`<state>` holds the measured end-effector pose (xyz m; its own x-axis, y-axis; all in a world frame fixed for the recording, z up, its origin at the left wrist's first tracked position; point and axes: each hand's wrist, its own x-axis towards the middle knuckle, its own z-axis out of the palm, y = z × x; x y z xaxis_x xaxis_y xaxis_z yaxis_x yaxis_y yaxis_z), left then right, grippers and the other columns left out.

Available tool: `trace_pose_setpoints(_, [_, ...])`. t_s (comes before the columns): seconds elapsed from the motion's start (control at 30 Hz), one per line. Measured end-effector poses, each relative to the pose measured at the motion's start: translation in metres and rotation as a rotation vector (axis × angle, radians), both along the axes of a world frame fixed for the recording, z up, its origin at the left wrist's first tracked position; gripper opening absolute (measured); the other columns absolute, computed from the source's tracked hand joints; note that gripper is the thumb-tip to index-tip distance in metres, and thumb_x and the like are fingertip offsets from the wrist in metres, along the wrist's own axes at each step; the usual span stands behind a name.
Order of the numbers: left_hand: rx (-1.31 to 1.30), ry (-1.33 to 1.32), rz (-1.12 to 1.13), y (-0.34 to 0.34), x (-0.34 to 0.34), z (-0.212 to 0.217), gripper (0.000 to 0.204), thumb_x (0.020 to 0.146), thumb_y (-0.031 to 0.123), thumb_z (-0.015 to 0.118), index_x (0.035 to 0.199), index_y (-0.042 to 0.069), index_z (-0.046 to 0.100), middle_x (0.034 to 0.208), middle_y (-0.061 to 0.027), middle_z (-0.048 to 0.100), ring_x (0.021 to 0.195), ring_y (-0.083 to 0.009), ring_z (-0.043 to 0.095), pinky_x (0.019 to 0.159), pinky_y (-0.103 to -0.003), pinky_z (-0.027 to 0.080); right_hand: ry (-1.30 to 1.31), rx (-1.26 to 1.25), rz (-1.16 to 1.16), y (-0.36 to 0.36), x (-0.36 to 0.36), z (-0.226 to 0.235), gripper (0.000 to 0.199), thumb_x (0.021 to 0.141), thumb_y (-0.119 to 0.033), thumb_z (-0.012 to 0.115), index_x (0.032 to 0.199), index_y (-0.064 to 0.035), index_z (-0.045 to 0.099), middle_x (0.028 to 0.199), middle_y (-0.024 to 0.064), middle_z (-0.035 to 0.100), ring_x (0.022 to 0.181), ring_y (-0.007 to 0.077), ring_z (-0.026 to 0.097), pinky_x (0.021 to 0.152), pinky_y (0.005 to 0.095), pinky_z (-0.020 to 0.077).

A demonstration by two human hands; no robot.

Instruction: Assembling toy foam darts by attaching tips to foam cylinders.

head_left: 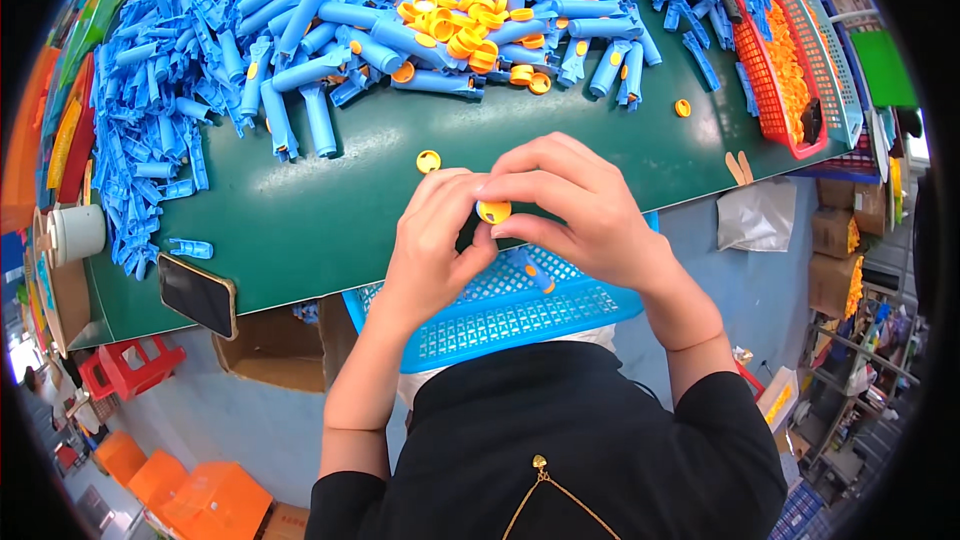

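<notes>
— Where was the small round yellow plastic cap [494,211]?
— Your right hand [575,202] pinched it between thumb and fingers, near the middle of the counter's [300,230] near edge.
— And your left hand [436,228]?
— Its fingers curled in close beside the cap, meeting your right fingertips; whether it gripped anything, I couldn't tell.
— What lay around you?
— A loose yellow cap [428,161] just beyond your left hand, heaped blue plastic tubes [318,120] toward the far edge, a dark-screened phone [197,297] by the near left corner, and a light-blue perforated plastic basket [500,343] below your hands.
</notes>
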<state>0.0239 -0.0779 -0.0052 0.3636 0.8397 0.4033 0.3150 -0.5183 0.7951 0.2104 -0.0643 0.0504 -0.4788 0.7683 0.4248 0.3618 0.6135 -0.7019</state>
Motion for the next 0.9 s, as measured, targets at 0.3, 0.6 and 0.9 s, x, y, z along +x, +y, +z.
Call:
trace_pose_setpoints(0.3, [-0.087,-0.026,-0.138,0.005,-0.005,0.006,0.031,0.080,0.006,0.058,0.109,-0.002,0.055,0.107,-0.0153,0.059,0.105,-0.0310,0.055,0.089,-0.039,0.045,-0.133,0.090,-0.003,0.000,-0.002,0.009,0.030,0.070,-0.010,0.075,0.099,-0.0029,0.067,0.091,0.0084,0.062,0.080,0.0254,0.060,0.068,0.0343,0.0495])
trace_pose_setpoints(0.6, [-0.590,-0.522,-0.150,-0.006,0.021,0.008,0.037,0.097,0.033,0.037,0.102,-0.001,0.049,0.094,-0.0096,0.048,0.087,-0.0177,0.048,0.078,-0.030,0.041,-0.140,0.190,-0.116,0.001,-0.005,0.005,0.026,0.068,-0.014,0.079,0.091,-0.0092,0.068,0.092,0.0035,0.061,0.108,0.0317,0.053,0.087,0.0422,0.0462])
trace_pose_setpoints(0.9, [-0.495,-0.435,-0.137,-0.014,0.015,0.000,0.037,0.097,0.034,0.039,0.105,0.000,0.052,0.098,-0.0127,0.054,0.092,-0.0234,0.053,0.083,-0.032,0.042,0.190,-0.170,0.145,0.011,0.006,-0.020,0.030,0.071,-0.013,0.079,0.100,-0.0089,0.072,0.093,0.0055,0.060,0.107,0.0300,0.056,0.091,0.0412,0.0459])
